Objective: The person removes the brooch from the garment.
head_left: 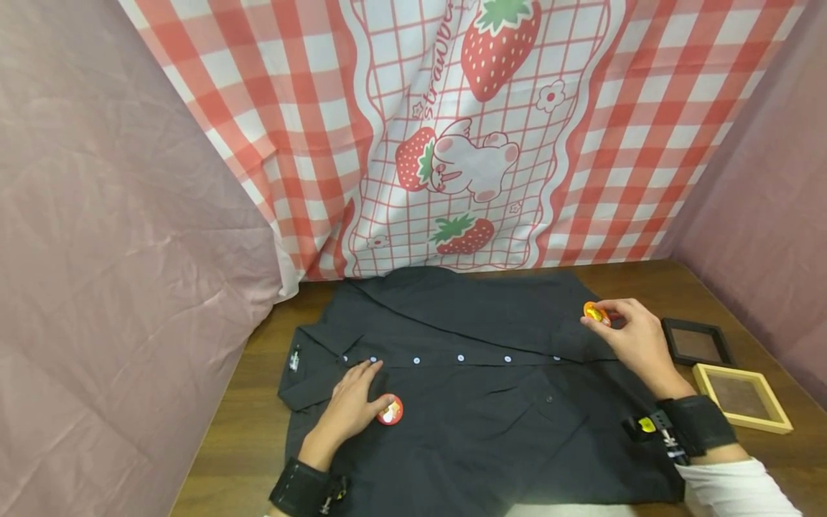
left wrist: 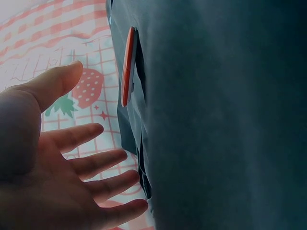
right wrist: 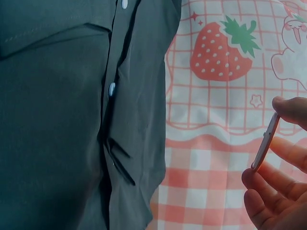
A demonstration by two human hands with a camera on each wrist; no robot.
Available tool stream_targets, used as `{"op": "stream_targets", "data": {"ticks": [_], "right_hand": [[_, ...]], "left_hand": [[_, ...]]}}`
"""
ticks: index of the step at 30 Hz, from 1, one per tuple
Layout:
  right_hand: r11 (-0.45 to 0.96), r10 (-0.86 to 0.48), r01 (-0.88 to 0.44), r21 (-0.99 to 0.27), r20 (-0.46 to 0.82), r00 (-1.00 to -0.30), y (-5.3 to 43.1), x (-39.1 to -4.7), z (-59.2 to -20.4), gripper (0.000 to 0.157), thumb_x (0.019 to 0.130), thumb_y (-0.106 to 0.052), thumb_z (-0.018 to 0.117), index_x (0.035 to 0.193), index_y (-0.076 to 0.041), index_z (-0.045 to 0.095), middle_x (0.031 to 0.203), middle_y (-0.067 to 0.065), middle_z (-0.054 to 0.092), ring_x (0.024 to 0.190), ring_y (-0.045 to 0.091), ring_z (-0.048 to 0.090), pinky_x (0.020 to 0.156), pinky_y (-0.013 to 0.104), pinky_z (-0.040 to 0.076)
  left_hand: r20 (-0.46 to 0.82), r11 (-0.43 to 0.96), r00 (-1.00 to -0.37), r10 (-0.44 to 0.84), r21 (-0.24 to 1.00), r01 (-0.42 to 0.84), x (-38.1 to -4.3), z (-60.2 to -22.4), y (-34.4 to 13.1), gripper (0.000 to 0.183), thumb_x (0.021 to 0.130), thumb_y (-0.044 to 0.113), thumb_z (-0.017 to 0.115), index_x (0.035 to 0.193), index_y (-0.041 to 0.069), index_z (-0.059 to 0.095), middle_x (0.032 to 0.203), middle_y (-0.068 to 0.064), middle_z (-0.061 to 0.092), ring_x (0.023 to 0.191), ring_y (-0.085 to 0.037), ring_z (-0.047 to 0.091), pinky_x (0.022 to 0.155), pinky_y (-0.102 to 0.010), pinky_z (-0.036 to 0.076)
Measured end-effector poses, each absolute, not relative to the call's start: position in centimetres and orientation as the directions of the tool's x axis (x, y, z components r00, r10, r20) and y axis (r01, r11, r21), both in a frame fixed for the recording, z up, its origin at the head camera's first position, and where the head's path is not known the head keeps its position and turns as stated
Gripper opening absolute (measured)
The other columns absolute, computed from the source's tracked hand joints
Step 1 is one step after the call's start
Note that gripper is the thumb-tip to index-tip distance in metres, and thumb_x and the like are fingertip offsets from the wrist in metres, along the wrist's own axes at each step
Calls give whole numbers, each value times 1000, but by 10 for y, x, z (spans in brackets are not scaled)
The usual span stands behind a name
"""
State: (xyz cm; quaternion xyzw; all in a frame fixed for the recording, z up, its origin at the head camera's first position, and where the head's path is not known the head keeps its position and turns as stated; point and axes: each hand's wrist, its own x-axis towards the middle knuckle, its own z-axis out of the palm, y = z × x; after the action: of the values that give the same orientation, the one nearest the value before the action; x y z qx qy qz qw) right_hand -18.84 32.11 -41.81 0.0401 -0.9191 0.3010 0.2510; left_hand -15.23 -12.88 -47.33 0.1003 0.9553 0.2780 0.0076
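Note:
A dark button-up shirt (head_left: 452,416) lies spread on the wooden table, its collar at the left and a row of pale buttons running across it. On its near front panel is a round red badge (head_left: 390,409), seen edge-on against the cloth as a red-rimmed disc (left wrist: 128,67) in the left wrist view. My left hand (head_left: 352,402) is beside this badge, fingers spread and relaxed, holding nothing. Over the far right part of the shirt, my right hand (head_left: 636,341) pinches a round orange badge (head_left: 596,314) between thumb and fingers; the right wrist view shows that badge (right wrist: 266,141) from its edge.
To the right of the shirt lie a black square frame (head_left: 698,321) and a light yellow frame (head_left: 704,373) on the wooden table (head_left: 222,431). Behind hangs a red-and-white checked strawberry cloth (head_left: 297,143); pinkish fabric (head_left: 116,251) covers both sides.

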Motion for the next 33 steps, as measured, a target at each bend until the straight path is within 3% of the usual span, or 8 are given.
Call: {"op": "stream_targets", "data": {"ticks": [10, 20, 25, 30, 33], "right_hand": [[824, 83, -207, -527, 474, -876, 329, -186, -416, 40, 82, -25, 79, 109, 3, 68, 106, 24, 62, 88, 37, 60, 63, 16, 39], [825, 93, -196, -530, 469, -878, 336, -186, -415, 39, 83, -23, 77, 110, 4, 67, 104, 23, 61, 88, 36, 61, 62, 2, 32], [820, 98, -178, -544, 440, -893, 342, -187, -417, 42, 84, -26, 76, 111, 5, 67, 106, 25, 60, 88, 39, 61, 59, 3, 34], [826, 114, -158, -542, 435, -893, 350, -188, -418, 42, 84, -28, 77, 111, 3, 67, 105, 24, 62, 80, 14, 60, 58, 4, 35], [828, 121, -154, -539, 440, -890, 354, -188, -418, 42, 83, -28, 78, 110, 3, 68, 105, 24, 62, 79, 11, 58, 58, 4, 35]], "left_hand": [[18, 808, -987, 162, 572, 143, -152, -472, -129, 65, 85, 32, 73, 141, 7, 49, 151, -27, 37, 138, -49, 37, 108, -66, 31], [17, 815, -980, 197, 553, 174, -151, -471, -130, 65, 85, 32, 73, 140, 6, 50, 147, -24, 44, 137, -44, 39, 107, -64, 34], [3, 823, -977, 213, 537, 182, -150, -471, -130, 65, 86, 31, 72, 141, 6, 49, 147, -22, 46, 138, -41, 40, 105, -64, 36], [-4, 822, -977, 214, 542, 178, -150, -472, -131, 65, 86, 31, 71, 142, 6, 48, 147, -22, 45, 138, -42, 39, 105, -65, 36], [-12, 817, -978, 210, 551, 169, -151, -473, -132, 64, 87, 32, 70, 142, 7, 48, 148, -22, 44, 138, -42, 39, 105, -66, 35]]}}
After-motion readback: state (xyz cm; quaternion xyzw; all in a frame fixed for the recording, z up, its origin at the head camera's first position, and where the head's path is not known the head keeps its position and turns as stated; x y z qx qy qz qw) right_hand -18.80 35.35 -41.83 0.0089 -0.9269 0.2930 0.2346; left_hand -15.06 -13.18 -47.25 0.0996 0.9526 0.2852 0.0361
